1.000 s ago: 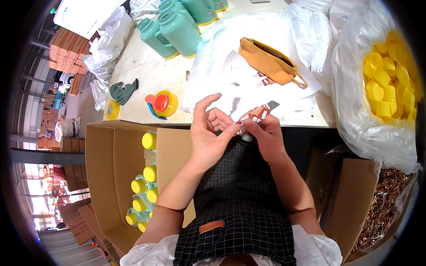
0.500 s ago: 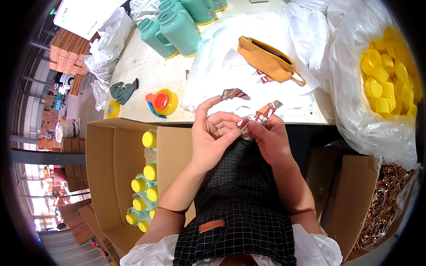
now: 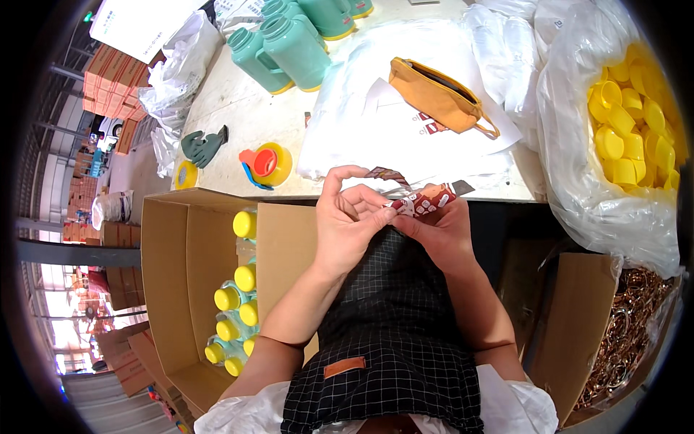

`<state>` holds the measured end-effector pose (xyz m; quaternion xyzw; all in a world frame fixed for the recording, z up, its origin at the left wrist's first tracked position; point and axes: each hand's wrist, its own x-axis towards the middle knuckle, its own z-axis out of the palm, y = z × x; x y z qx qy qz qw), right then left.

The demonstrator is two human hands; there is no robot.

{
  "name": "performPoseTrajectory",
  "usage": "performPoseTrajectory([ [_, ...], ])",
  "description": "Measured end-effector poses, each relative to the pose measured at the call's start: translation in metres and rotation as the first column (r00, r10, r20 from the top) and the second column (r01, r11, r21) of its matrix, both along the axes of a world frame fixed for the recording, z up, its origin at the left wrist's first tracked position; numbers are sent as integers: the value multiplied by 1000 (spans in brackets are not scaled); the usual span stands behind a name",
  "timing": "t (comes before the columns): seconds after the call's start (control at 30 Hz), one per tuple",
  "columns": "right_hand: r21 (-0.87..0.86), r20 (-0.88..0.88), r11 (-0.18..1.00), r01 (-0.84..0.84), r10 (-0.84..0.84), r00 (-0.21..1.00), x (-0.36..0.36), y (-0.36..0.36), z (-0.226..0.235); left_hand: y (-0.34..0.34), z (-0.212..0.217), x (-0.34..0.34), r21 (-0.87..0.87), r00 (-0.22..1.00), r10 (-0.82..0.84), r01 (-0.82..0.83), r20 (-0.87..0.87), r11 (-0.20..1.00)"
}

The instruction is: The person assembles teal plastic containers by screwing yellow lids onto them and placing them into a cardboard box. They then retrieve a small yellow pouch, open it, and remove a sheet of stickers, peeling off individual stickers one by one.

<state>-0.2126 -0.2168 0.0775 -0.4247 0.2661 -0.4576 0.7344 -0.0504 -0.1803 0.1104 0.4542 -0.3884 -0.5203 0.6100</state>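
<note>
At the table's front edge, my two hands meet over a dark red and white printed label [image 3: 423,201] that looks like a thin, bendy strip. My right hand [image 3: 444,235] pinches it between thumb and fingers. The thumb and fingertips of my left hand [image 3: 343,228] are closed at the label's left end. Behind them, a curled dark strip [image 3: 388,176] shows by my raised left index finger; whether it joins the label I cannot tell. Beyond the hands, an orange-brown zip pouch [image 3: 437,94] lies on white sheets with more red print.
Green jugs [image 3: 293,50] stand at the back left. Nearer are a dark green glove [image 3: 204,147] and a yellow and red cap [image 3: 271,165]. A carton [image 3: 170,275] holds yellow-capped bottles [image 3: 246,277]. At right are a bag of yellow cups [image 3: 618,123] and a box of coppery metal parts [image 3: 625,333].
The label has tilted flatter and bent, its right end dropping lower. The curled strip by my left index finger has shifted down slightly, and both hands stay close together.
</note>
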Motion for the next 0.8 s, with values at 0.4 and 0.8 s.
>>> performPoseTrajectory([
  [0.4,84,172,975,206,-217,961,-15,-32,8,0,50,17,-53,796,-134,203,590,978],
  [0.8,45,113,996,79,-84,990,-11,-15,12,-11,14,-5,-125,876,17,50,482,991],
])
